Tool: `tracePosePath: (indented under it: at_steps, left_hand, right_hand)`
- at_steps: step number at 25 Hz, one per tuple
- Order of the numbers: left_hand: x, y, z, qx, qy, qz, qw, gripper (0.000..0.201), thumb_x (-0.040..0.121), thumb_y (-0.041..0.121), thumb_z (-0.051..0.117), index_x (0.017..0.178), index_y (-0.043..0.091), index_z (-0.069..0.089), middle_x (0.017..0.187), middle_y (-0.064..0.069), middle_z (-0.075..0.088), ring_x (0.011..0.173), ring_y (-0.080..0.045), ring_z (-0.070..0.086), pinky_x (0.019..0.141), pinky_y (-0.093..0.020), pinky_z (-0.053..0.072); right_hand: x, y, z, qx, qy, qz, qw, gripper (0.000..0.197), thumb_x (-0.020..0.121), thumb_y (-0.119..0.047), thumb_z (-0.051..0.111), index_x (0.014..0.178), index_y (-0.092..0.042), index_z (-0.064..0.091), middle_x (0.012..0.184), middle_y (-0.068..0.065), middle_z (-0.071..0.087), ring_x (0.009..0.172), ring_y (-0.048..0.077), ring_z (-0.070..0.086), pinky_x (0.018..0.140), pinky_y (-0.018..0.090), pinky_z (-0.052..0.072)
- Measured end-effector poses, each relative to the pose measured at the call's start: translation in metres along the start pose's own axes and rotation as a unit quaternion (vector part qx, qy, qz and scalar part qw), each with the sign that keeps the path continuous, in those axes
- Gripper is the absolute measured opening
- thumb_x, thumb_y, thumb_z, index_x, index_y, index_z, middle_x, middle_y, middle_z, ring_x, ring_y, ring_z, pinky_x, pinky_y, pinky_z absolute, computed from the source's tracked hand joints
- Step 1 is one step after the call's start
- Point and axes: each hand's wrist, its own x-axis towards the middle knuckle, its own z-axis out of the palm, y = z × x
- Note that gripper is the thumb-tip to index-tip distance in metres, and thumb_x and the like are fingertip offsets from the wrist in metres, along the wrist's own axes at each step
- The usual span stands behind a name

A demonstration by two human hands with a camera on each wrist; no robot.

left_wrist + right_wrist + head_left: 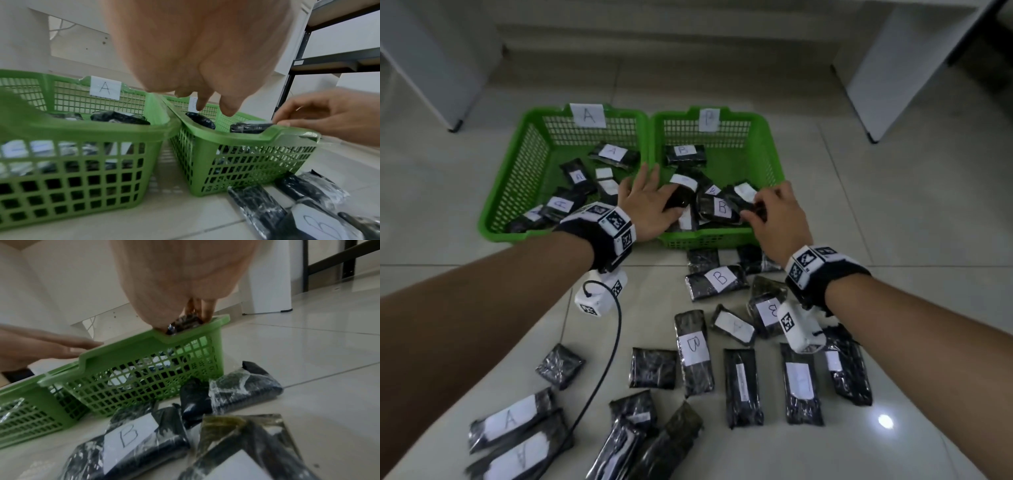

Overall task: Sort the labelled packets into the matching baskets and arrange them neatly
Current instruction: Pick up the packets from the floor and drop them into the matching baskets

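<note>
head view shows both hands over basket b [767, 144], the right-hand one of two green baskets. the right hand [779, 214] has its fingers curled round the near end of a dark packet [744, 197]; the right wrist view confirms it, fingertips [207, 313] clamped on crinkled wrap just above the basket's near rim. that packet lies directly under and ahead of those fingers, its long axis running away from them toward the far left, white label up, the letter unreadable. the left hand [650, 202] is spread flat, fingers straight and apart, resting on another dark packet [681, 198] just left of the first; its fingertips point toward the wall between the two baskets. a packet marked b [717, 209] sits between the hands, touching both neighbours. my guess is the right hand is nearer the job of setting its packet down, and the move turns on swinging that long axis to lie parallel with the b packet beside it. basket a [517, 164] holds a-labelled packets; many more packets [693, 356] lie on the floor behind the wrists.
</note>
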Motion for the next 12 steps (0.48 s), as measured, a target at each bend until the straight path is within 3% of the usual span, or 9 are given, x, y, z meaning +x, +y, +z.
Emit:
tracePosePath:
  at_steps: [2, 4, 7, 9, 12]
  left_hand:
    - [-0.025, -0.011, 0.000, -0.038, 0.056, 0.021, 0.997, 0.057, 0.099, 0.050, 0.040, 0.151, 0.028, 0.032, 0.166, -0.007, 0.002, 0.152, -0.023, -0.010, 0.120, -0.049, 0.000]
    - [-0.063, -0.029, 0.003, -0.066, 0.127, 0.050, 0.988, 0.046, 0.098, 0.042, 0.047, 0.140, 0.024, 0.047, 0.162, -0.006, 0.021, 0.152, -0.024, 0.008, 0.118, -0.051, 0.010]
    - [-0.135, -0.066, 0.015, -0.045, 0.188, 0.084, 0.978, 0.036, 0.093, 0.038, 0.047, 0.124, 0.021, 0.056, 0.138, -0.002, 0.051, 0.130, -0.028, 0.042, 0.105, -0.048, 0.031]
    - [-0.183, -0.091, 0.029, -0.038, 0.184, 0.069, 0.980, 0.032, 0.091, 0.037, 0.045, 0.115, 0.020, 0.058, 0.121, 0.000, 0.057, 0.114, -0.025, 0.051, 0.097, -0.043, 0.037]
    - [-0.246, -0.122, 0.055, -0.066, 0.124, 0.016, 0.990, 0.027, 0.091, 0.034, 0.048, 0.110, 0.019, 0.061, 0.110, 0.000, 0.059, 0.100, -0.025, 0.060, 0.087, -0.037, 0.045]
  right_hand:
    - [-0.001, -0.006, 0.006, -0.051, -0.046, -0.008, 0.998, 0.031, 0.104, -0.028, 0.049, 0.101, -0.001, 0.064, 0.110, 0.015, 0.054, 0.093, 0.033, 0.058, 0.083, 0.040, 0.048]
    - [-0.001, -0.019, 0.000, -0.083, -0.034, -0.026, 0.996, 0.032, 0.104, -0.028, 0.045, 0.102, -0.002, 0.064, 0.112, 0.017, 0.056, 0.103, 0.036, 0.055, 0.089, 0.044, 0.046]
    - [-0.006, -0.060, -0.008, -0.069, 0.009, -0.118, 0.991, 0.024, 0.098, -0.026, 0.053, 0.106, -0.006, 0.063, 0.115, 0.014, 0.055, 0.106, 0.034, 0.052, 0.092, 0.046, 0.045]
    - [-0.019, -0.101, -0.001, -0.040, -0.014, -0.212, 0.976, 0.020, 0.093, -0.021, 0.059, 0.107, -0.007, 0.063, 0.114, 0.012, 0.054, 0.105, 0.031, 0.052, 0.091, 0.045, 0.046]
    - [-0.057, -0.168, 0.023, -0.004, -0.127, -0.352, 0.927, 0.025, 0.089, -0.014, 0.062, 0.112, -0.007, 0.064, 0.114, 0.010, 0.058, 0.105, 0.029, 0.055, 0.092, 0.043, 0.049]
